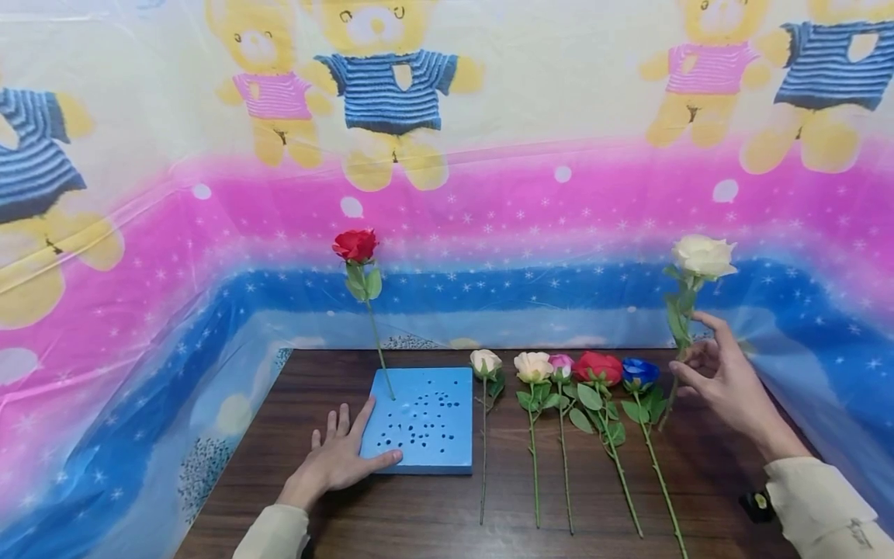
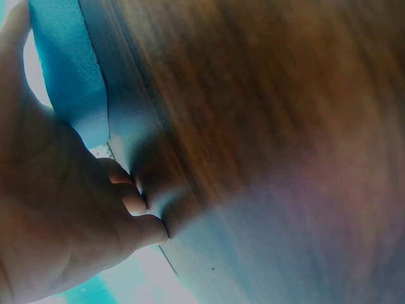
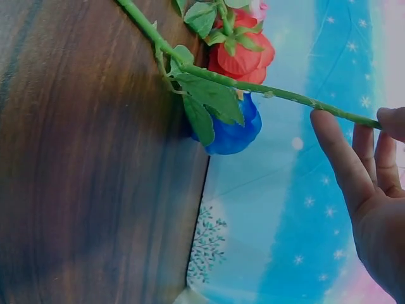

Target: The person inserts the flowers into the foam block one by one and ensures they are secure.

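Note:
My left hand (image 1: pixel 337 460) lies with spread fingers against the left side of a blue foam block (image 1: pixel 419 383), its thumb over the front corner. Small holes dot the block's top. A red rose (image 1: pixel 356 246) stands in it near the back left, leaning slightly. In the left wrist view, the block's side (image 2: pixel 79 82) shows beside the palm. Raised at the right, my right hand (image 1: pixel 729 384) pinches a white rose (image 1: pixel 704 256) by its stem, bloom up. The right wrist view shows the thumb and fingers on the green stem (image 3: pixel 278 95); the white bloom is out of that view.
Right of the block, several roses lie in a row, stems toward me: a cream rose (image 1: pixel 485 362), a peach rose (image 1: pixel 533 366), a pink rose (image 1: pixel 561 365), a red rose (image 1: pixel 597 366) and a blue rose (image 1: pixel 639 373). A printed cloth (image 1: pixel 503 256) hangs behind the wooden table (image 1: pixel 419 516).

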A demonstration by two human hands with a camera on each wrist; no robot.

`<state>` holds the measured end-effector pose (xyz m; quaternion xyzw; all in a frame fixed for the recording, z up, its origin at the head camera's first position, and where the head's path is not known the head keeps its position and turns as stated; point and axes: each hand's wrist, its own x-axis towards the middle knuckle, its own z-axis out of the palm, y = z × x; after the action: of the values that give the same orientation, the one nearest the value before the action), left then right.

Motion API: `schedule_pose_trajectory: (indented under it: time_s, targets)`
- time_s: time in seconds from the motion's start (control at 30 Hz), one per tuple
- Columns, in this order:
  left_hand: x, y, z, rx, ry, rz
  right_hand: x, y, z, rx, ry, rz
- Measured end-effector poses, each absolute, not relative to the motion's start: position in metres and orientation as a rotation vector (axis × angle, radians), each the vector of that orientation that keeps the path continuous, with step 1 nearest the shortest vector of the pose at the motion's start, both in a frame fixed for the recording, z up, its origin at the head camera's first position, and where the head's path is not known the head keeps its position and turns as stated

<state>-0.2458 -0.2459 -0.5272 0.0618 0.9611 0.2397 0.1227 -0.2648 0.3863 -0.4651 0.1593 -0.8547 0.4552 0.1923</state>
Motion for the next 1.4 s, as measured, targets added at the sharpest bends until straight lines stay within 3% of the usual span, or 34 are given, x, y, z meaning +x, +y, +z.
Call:
schedule_pose_trajectory:
  time_s: [1.4]
  targets:
    - [-0.244, -0.246, -0.526, 0.180, 2.806, 0.706, -0.288, 0.333, -0.435, 0.562, -2.328, 1.198]
